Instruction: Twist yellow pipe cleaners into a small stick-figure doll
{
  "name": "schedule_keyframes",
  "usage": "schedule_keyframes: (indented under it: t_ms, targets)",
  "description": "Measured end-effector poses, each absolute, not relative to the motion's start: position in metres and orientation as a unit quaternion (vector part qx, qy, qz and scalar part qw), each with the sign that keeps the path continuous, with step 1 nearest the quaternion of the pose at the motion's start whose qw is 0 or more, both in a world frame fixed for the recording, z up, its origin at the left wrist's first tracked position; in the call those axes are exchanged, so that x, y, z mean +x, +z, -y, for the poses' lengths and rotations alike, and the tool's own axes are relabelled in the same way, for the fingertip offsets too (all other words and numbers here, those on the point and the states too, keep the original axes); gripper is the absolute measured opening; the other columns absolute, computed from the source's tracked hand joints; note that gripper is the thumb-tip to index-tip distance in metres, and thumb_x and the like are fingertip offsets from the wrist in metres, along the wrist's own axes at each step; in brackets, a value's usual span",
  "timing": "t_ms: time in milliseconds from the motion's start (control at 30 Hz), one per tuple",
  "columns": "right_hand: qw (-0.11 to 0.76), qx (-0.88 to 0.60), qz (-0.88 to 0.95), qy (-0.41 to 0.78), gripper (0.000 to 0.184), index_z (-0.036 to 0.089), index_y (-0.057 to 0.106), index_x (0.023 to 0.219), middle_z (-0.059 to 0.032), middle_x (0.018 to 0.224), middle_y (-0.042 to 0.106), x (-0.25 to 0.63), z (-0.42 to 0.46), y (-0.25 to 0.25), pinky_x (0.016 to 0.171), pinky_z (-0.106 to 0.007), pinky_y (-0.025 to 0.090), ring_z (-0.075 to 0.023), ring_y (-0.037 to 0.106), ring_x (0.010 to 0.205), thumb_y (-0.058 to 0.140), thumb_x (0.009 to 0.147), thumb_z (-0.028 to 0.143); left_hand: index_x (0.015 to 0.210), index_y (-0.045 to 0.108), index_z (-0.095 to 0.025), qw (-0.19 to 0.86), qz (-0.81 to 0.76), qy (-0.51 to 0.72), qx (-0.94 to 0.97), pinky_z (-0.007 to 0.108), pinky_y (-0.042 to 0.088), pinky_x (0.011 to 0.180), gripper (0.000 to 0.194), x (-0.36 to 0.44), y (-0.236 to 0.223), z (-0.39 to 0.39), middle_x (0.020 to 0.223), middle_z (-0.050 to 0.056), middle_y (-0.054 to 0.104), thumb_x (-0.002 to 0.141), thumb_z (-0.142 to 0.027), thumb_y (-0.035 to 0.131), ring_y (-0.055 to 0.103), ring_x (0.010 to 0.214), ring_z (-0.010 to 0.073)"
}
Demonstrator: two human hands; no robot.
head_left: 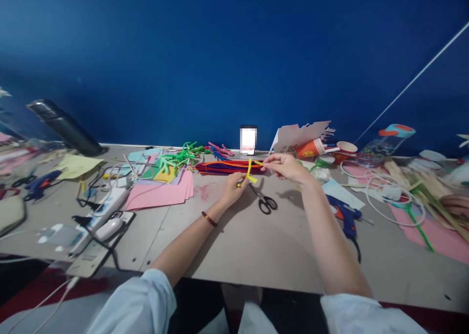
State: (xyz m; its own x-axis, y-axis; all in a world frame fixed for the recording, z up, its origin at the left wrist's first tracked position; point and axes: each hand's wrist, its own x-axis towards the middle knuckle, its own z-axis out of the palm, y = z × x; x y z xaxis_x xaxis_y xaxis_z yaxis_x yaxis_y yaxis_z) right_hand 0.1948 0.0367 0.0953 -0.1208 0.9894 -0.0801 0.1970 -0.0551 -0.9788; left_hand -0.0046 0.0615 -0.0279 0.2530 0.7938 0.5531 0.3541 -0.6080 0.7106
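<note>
Blue wall [220, 70] backs your cluttered tabletop [238, 246]. Yellow strip [249, 168] stands between your hands, just beyond the scissors [266, 203]. Left hand [234, 187] has fingers pinching it; right hand's [286, 168] appear pinched on its other end. Anchor left; work right gently.

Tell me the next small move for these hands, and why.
Probably bend the yellow strip with the right hand while the left hand steadies it: the left pinches the strip, and the right's fingertips seem to hold a yellow end close by.
</note>
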Motion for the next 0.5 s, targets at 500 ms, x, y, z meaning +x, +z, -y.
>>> schedule_keyframes:
  t_ms: [500]
  targets:
    - [0.336, -0.525, 0.593, 0.510, 0.023, 0.020, 0.068, 0.075, 0.0059, 0.054, 0.050, 0.182, -0.054, 0.060, 0.040, -0.022, 0.016, -0.0042, 0.027, 0.041, 0.077, 0.064, 0.038, 0.093, 0.068, -0.021, 0.291, -0.357, 0.515, 0.723, 0.031, 0.048, 0.078, 0.022, 0.001, -0.019, -0.053, 0.087, 0.005, 0.067, 0.091, -0.035, 0.051, 0.060, 0.084, 0.0172]
